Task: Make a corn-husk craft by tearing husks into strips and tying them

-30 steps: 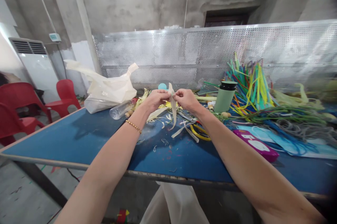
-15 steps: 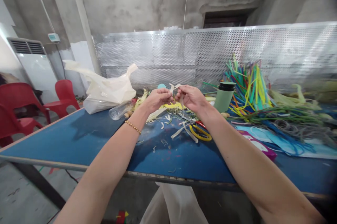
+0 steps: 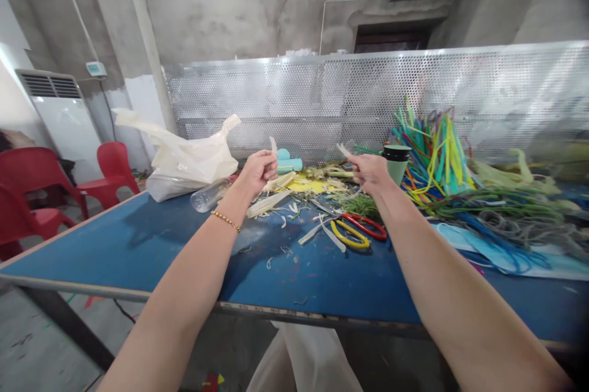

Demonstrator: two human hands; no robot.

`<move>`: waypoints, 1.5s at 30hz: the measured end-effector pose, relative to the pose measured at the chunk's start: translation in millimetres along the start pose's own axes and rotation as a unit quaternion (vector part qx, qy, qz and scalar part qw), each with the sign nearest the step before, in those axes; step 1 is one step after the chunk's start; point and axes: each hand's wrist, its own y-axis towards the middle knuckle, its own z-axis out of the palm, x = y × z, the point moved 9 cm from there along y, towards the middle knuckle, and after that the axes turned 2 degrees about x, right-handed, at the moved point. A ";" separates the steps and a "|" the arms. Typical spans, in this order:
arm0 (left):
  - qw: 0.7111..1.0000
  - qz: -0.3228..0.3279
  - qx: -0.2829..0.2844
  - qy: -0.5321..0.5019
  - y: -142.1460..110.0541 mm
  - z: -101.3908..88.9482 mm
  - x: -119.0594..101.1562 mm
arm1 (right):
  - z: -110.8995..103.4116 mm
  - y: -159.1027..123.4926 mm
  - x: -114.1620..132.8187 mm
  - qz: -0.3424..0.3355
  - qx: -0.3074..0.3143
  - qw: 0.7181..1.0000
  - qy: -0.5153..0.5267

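My left hand (image 3: 261, 171) is closed in a pinch on a short pale husk-like strip (image 3: 273, 145) that stands up from the fingertips. Well apart to the right, my right hand (image 3: 369, 171) pinches another pale strip (image 3: 343, 149), its end pointing up and left. Both hands are raised over the far part of the blue table (image 3: 184, 257). Below and between them lie scissors (image 3: 352, 234) with one yellow and one red handle loop. Loose pale strips (image 3: 324, 234) lie beside the blades, with husk pieces (image 3: 271, 202) under my left hand.
A white plastic bag (image 3: 188, 156) and a clear bottle (image 3: 207, 197) stand left. At right are a green cup with black rim (image 3: 396, 162), bundled coloured strips (image 3: 444, 153), tangled cords (image 3: 515, 214) and a blue face mask (image 3: 464, 238). A perforated metal screen (image 3: 294, 91) runs behind.
My hands were close together at one pale piece; now they are wide apart, left hand moved left, right hand moved right, each with a strip. The scissors' red loop is uncovered.
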 end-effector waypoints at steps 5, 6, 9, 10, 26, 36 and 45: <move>0.989 -0.039 -0.131 0.057 -1.8 -19.4 11.5 | 3.2 -11.4 -4.7 0.112 -0.025 0.985 0.126; 0.989 -0.050 -0.130 0.058 -2.4 -15.2 16.4 | 17.2 -15.9 -1.2 0.122 0.001 0.980 0.157; 0.992 -0.052 -0.111 0.038 -4.9 4.1 25.7 | 58.9 -28.4 16.1 0.094 0.067 0.974 0.197; 0.993 -0.048 -0.103 0.032 -5.9 10.8 27.1 | 66.7 -32.2 20.3 0.079 0.059 0.976 0.196; 0.993 -0.034 -0.082 0.073 -17.3 45.3 22.7 | 105.2 -70.8 41.7 -0.012 0.047 0.999 -0.010; 0.995 -0.031 -0.062 0.075 -16.9 47.7 22.2 | 104.2 -67.5 38.5 -0.029 0.038 0.999 -0.008; 0.999 -0.037 -0.020 0.014 -16.8 55.3 23.2 | 100.3 -64.9 37.1 -0.030 0.019 0.999 0.017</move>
